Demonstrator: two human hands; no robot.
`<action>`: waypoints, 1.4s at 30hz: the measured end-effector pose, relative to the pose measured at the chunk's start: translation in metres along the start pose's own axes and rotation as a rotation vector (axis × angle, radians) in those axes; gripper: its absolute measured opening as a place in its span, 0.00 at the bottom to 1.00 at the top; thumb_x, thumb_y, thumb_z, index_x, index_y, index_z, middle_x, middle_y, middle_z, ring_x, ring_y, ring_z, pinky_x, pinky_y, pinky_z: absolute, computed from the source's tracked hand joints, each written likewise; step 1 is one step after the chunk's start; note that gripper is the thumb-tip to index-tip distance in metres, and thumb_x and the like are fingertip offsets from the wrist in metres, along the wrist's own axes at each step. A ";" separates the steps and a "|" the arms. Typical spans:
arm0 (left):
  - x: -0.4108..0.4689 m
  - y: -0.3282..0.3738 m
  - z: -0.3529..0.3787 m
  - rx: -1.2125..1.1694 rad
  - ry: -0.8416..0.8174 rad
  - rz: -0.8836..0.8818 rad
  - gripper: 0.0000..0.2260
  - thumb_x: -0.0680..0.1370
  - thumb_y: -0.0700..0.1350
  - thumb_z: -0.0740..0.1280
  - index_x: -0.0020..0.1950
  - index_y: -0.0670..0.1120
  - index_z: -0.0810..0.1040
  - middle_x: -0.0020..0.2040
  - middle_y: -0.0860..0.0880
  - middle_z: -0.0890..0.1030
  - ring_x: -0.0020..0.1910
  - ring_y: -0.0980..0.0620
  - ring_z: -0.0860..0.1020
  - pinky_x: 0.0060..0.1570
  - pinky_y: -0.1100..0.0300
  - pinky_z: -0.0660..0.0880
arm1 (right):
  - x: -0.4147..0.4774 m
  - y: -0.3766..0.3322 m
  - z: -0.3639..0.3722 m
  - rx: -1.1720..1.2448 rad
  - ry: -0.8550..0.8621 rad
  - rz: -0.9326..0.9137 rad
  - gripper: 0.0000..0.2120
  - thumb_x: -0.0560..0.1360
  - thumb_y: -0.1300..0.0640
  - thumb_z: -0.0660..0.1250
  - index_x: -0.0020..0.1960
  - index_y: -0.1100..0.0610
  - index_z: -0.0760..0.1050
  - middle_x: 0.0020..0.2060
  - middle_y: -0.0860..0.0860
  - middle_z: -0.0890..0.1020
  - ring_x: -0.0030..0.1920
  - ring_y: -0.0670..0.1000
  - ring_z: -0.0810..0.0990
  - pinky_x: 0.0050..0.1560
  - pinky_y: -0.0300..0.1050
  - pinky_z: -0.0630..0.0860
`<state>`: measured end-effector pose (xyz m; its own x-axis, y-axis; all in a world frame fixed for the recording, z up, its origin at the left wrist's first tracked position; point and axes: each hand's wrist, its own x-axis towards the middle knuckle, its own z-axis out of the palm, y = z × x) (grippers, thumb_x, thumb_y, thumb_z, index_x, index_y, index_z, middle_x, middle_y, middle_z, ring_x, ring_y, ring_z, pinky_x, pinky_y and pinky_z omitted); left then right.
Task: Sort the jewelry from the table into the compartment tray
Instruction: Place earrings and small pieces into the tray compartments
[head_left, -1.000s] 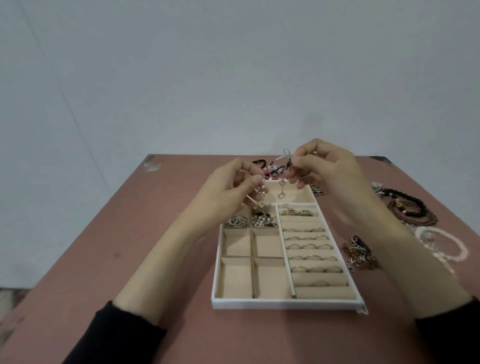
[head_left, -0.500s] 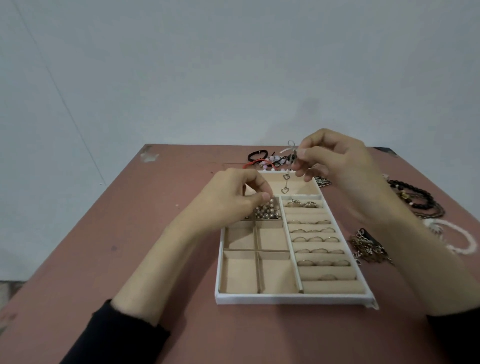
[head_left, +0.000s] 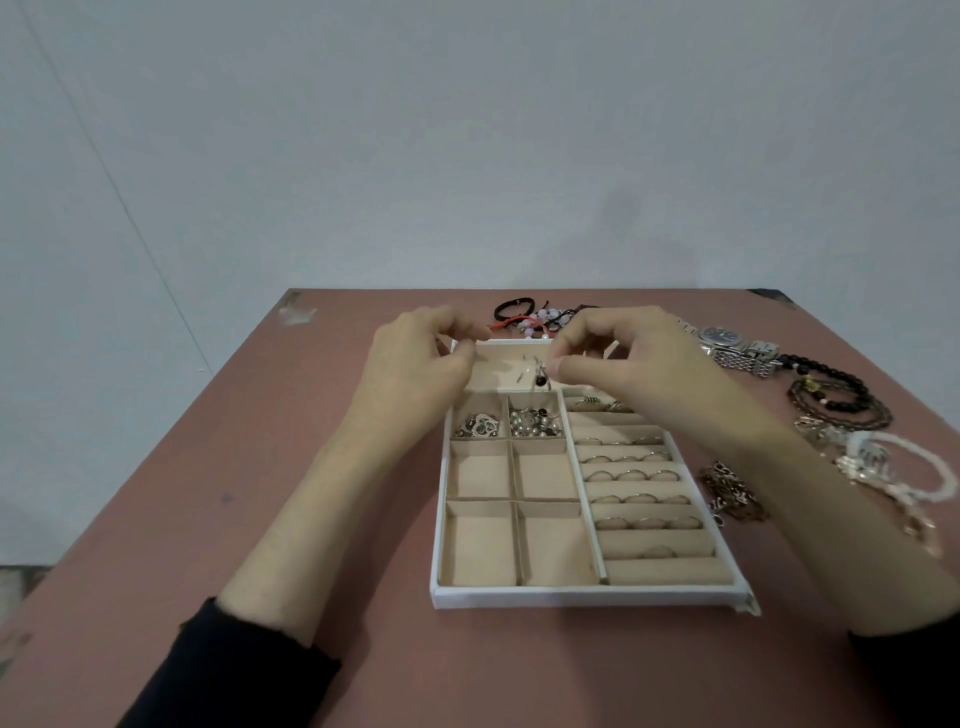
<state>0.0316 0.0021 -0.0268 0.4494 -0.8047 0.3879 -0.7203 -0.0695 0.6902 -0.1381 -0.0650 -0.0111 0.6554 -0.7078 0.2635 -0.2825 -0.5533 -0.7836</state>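
Now earring (head_left: 541, 378) lower, left hand (head_left: 415, 370) nearer

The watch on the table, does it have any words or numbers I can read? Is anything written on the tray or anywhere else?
No text can be read anywhere in this head view.
silver metal wristwatch with a dark blue dial: any marks on the dial are too small and blurred to read.
white compartment tray with beige lining: no words or numbers show.
reddish-brown table: no writing shows.
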 end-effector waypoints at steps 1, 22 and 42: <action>0.000 0.000 0.000 -0.002 0.005 0.001 0.10 0.73 0.38 0.63 0.48 0.47 0.83 0.30 0.58 0.71 0.29 0.60 0.69 0.30 0.74 0.64 | 0.000 0.001 0.001 -0.046 -0.011 -0.004 0.04 0.70 0.59 0.71 0.36 0.54 0.79 0.29 0.46 0.78 0.28 0.41 0.67 0.30 0.29 0.66; -0.005 0.006 0.008 -0.087 -0.013 0.061 0.08 0.74 0.40 0.65 0.47 0.51 0.82 0.42 0.53 0.81 0.37 0.62 0.74 0.35 0.76 0.66 | 0.004 0.013 0.003 -0.459 0.051 -0.101 0.04 0.73 0.53 0.67 0.43 0.49 0.81 0.37 0.46 0.75 0.44 0.46 0.72 0.45 0.42 0.66; -0.016 0.100 0.073 0.043 -0.375 0.360 0.08 0.75 0.41 0.65 0.49 0.48 0.82 0.44 0.53 0.81 0.37 0.62 0.74 0.41 0.66 0.68 | -0.048 0.071 -0.095 -0.573 0.010 0.103 0.05 0.68 0.52 0.73 0.44 0.47 0.84 0.33 0.44 0.76 0.38 0.40 0.73 0.40 0.37 0.67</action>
<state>-0.0861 -0.0357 -0.0088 -0.0451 -0.9374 0.3454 -0.8187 0.2328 0.5249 -0.2560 -0.1117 -0.0259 0.5987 -0.7730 0.2095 -0.6801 -0.6289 -0.3768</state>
